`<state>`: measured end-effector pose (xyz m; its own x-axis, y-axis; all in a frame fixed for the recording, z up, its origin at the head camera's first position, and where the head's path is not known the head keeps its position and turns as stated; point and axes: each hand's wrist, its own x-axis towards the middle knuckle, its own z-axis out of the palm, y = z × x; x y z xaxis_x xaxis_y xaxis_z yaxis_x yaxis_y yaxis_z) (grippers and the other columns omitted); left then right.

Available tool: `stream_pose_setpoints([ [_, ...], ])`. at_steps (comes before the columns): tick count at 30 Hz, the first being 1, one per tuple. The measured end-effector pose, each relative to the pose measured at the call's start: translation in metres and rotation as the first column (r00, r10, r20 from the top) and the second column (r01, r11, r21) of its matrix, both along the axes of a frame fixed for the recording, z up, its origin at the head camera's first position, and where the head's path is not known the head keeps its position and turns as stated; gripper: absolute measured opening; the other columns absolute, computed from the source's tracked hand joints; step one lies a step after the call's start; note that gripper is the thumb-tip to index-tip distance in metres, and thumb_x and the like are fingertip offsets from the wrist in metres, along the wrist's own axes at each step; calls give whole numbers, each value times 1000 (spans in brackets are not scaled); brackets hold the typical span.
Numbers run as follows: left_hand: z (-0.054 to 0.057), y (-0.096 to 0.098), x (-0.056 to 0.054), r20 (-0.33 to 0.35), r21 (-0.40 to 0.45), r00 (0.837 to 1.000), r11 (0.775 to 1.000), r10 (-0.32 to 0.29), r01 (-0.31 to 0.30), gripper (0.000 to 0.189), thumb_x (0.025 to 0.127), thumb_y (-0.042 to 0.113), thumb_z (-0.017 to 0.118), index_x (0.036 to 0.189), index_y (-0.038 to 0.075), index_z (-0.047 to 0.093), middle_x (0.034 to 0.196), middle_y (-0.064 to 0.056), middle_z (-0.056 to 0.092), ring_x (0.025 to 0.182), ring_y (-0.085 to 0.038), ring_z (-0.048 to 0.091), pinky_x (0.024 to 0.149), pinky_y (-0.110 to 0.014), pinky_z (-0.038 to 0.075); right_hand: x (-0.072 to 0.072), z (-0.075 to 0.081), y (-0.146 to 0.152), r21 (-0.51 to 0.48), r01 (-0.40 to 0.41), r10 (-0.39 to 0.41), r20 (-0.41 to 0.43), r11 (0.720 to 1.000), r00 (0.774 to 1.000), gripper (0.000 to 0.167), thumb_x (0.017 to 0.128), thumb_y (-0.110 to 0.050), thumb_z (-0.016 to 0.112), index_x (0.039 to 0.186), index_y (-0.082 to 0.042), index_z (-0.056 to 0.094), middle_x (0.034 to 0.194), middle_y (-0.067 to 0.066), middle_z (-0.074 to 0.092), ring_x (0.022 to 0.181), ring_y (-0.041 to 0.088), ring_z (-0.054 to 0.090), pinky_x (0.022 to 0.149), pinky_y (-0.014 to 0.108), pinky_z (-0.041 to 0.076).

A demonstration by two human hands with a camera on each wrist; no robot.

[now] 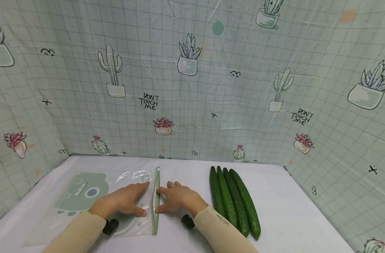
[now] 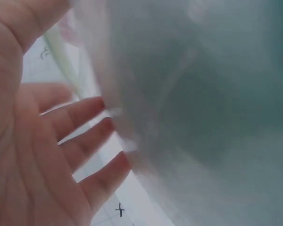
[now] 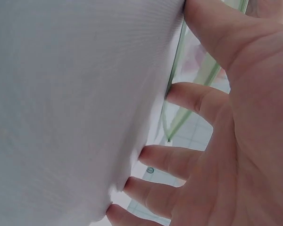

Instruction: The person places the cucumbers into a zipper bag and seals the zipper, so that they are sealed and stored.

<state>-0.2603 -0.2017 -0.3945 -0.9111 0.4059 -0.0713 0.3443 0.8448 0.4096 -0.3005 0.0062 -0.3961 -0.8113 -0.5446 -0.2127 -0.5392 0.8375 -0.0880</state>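
Observation:
A clear zip bag (image 1: pixel 134 175) with a printed green cartoon face lies flat on the table's left half, its green zip edge (image 1: pixel 156 182) on the right. My left hand (image 1: pixel 121 200) rests on the bag near that edge, thumb and fingers spread. In the left wrist view, the fingertips (image 2: pixel 125 160) touch the clear film. From the other side, my right hand (image 1: pixel 180 198) reaches to the zip edge. Its thumb and index finger touch the green strip (image 3: pixel 177 56) at two separate spots, while the other fingertips (image 3: pixel 144 153) press on the white cloth.
Several long green cucumbers (image 1: pixel 233 200) lie side by side to the right of my right hand. White cloth covers the table (image 1: pixel 284 211). A cactus-print curtain (image 1: pixel 192 95) encloses the back and both sides. Each wrist wears a small black device.

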Motion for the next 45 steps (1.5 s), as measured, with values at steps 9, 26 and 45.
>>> stream_pose_setpoints([
  [9,9,-13,4,31,9,999,1000,-16,16,106,73,49,78,155,16,19,144,-24,40,129,-43,41,102,-60,34,0,5,-1,2,4,-4,-10,1000,1000,72,76,-69,64,140,-40,47,149,2,37,137,29,33,99,54,42],
  [26,10,3,-2,-24,81,993,990,117,-115,77,83,47,70,136,-4,48,128,-27,54,120,-44,49,97,-59,40,-1,3,-1,-5,-6,6,-14,1000,1000,71,76,-68,65,139,-40,48,148,4,38,136,31,35,98,55,43],
  [45,-1,12,-3,33,205,995,973,97,-102,70,69,17,85,128,-6,55,126,-21,56,122,-40,47,101,-56,38,1,3,-1,8,-13,13,-32,1000,999,71,75,-69,65,137,-41,49,144,2,42,134,28,38,96,53,44],
])
